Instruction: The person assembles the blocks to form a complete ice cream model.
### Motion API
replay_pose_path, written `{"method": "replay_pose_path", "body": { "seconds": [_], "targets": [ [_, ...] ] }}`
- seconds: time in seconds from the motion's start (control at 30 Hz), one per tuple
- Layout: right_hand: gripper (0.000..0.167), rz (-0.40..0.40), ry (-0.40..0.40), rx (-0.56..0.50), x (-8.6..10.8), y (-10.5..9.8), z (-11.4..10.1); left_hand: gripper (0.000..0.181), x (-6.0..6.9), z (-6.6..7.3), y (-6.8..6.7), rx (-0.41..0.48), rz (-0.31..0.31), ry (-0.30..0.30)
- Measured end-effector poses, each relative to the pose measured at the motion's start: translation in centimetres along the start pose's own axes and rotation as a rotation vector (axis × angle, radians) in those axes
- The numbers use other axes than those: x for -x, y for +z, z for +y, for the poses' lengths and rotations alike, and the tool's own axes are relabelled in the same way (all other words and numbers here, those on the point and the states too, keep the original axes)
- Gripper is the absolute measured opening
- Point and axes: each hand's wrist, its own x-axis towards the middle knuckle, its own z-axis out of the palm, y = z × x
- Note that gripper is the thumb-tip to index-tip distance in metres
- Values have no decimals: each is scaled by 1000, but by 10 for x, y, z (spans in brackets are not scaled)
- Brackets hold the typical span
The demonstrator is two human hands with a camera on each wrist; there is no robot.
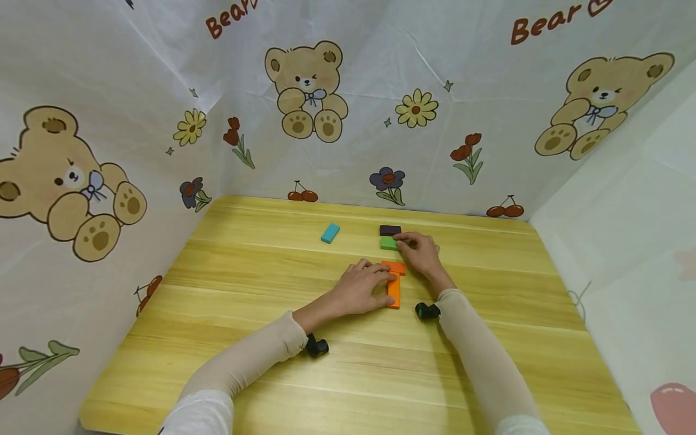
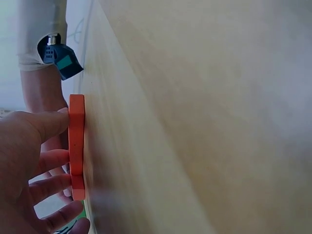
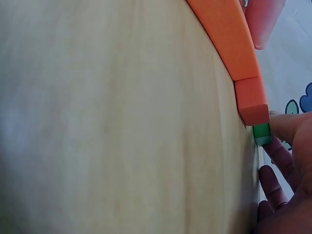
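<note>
Two orange blocks form a T on the table: a lengthwise orange block (image 1: 394, 296) with a crosswise orange block (image 1: 399, 266) at its far end. From the left side, my left hand (image 1: 359, 289) touches them with spread, fairly straight fingers and thumb; in the left wrist view the fingertips (image 2: 62, 183) meet the orange surface. Beyond the T lies a green block (image 1: 388, 243). My right hand (image 1: 421, 254) pinches its right end between thumb and index finger. A dark block (image 1: 390, 230) lies just behind the green one. In the right wrist view the green block (image 3: 262, 132) is mostly hidden.
A blue block (image 1: 330, 233) lies apart, left of the dark block. The wooden table (image 1: 261, 260) meets bear-printed cloth walls at the back and sides. Small black cameras (image 1: 426, 311) hang at both wrists, low over the table.
</note>
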Motion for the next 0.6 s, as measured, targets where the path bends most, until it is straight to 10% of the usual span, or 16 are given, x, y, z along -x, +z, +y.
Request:
{"method": "replay_pose_path", "body": {
  "seconds": [0.6],
  "targets": [
    [28, -32, -21, -39, 12, -3, -2, 57, 3, 2, -3, 24, -4, -10]
  ]
}}
